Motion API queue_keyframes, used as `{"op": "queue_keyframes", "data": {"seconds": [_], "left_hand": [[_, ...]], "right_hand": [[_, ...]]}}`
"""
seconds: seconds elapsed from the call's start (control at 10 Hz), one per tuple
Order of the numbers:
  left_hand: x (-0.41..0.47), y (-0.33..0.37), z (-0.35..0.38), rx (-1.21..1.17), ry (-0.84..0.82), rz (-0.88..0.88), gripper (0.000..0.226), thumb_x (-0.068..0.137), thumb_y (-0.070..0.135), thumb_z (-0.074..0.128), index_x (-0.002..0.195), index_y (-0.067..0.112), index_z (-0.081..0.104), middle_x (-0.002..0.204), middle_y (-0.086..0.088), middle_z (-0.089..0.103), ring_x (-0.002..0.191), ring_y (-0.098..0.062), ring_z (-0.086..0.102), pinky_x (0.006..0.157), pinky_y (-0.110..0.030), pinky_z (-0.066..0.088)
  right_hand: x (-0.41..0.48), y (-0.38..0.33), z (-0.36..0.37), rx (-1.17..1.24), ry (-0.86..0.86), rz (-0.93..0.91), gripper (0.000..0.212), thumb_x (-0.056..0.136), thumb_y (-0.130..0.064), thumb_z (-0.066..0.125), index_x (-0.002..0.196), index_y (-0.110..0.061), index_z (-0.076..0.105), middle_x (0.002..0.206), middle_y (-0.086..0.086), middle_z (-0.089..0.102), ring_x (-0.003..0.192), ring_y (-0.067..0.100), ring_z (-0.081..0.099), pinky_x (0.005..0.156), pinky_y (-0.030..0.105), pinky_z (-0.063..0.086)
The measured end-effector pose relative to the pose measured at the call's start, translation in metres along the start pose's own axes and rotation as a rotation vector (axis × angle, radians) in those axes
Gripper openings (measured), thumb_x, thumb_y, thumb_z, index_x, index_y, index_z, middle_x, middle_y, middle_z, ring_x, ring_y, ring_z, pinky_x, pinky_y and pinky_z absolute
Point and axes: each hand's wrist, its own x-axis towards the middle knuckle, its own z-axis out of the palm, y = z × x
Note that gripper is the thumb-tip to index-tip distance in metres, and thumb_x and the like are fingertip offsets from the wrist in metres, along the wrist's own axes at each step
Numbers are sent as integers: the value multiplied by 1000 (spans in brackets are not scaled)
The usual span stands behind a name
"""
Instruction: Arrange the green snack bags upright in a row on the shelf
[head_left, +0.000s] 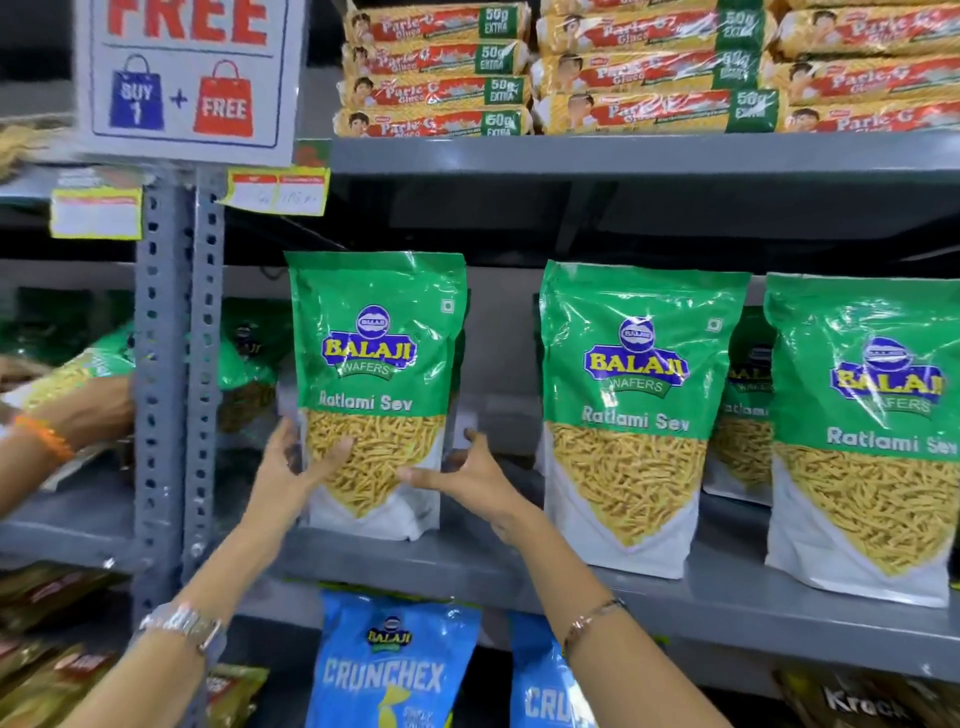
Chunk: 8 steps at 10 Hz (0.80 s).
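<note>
A green Ratlami Sev snack bag (376, 364) stands upright at the left end of the grey shelf (675, 597). My left hand (298, 467) grips its lower left edge, and my right hand (462, 475) grips its lower right edge. To the right, a second green bag (636, 395) stands upright, then a third green bag (862, 426) at the frame's edge. Another green bag (745, 395) stands behind, between those two. More green bags (249, 358) lie dimly behind the held one.
A slotted grey upright post (176, 364) borders the shelf on the left. Another person's arm (57, 431) reaches into the left bay. Biscuit packs (649, 67) fill the shelf above, blue Crunchex bags (395, 670) hang below, and a promo sign (189, 73) hangs at top left.
</note>
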Motion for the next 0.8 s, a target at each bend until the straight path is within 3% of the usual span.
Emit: {"op": "queue_keyframes", "data": {"seconds": [0.1,0.2,0.3,0.4,0.5,0.6,0.7,0.8], "left_hand": [[9,-2,-12,24,-152,-117,56,55,49,81,100,27,56,95,11,68,99,-17,61,93,-37,44],[10,-2,-14,54,-155,-133,56,64,41,76,109,20,51,103,4,63,106,-22,58,92,-36,43],[4,4,-12,48,-169,-135,72,60,41,75,119,17,43,107,0,62,104,-20,58,93,-36,44],[3,2,-4,31,-158,-138,57,71,29,72,119,15,43,111,-5,62,105,-22,58,88,-33,44],[0,3,2,13,-157,-132,53,73,26,71,117,16,44,115,-8,62,103,-20,59,97,-39,44],[0,5,-2,3,-171,-129,108,38,57,83,127,15,39,123,-7,60,109,-20,58,104,-45,40],[-5,12,-2,41,-48,21,134,31,71,78,143,22,22,149,-3,35,134,-19,37,113,-45,27],[-16,40,25,226,94,411,98,62,71,60,142,25,26,144,20,32,132,3,30,113,-32,26]], "right_hand": [[10,6,6,56,6,-12,83,60,-35,83,127,-13,39,127,3,55,116,18,53,91,30,48],[10,11,6,85,52,-50,60,59,-31,84,108,-14,53,101,0,64,96,17,62,71,28,53],[8,14,0,91,92,-53,61,56,-32,85,106,-12,57,105,7,65,103,24,63,78,38,55],[4,18,-7,113,87,-70,59,58,-29,85,107,-10,57,102,6,62,96,21,62,73,34,55],[1,19,-11,120,97,-80,57,59,-29,84,106,-13,57,100,4,61,92,17,60,76,36,55],[-4,16,-12,89,98,-103,58,63,-30,82,111,-14,53,98,-2,59,93,14,58,84,35,52],[-16,10,-9,-81,181,-236,54,73,-29,75,118,-15,49,98,-10,56,98,14,57,87,28,50],[-28,-1,-14,-241,483,-565,42,82,-27,62,122,-21,50,120,-4,58,112,10,53,97,29,45]]}}
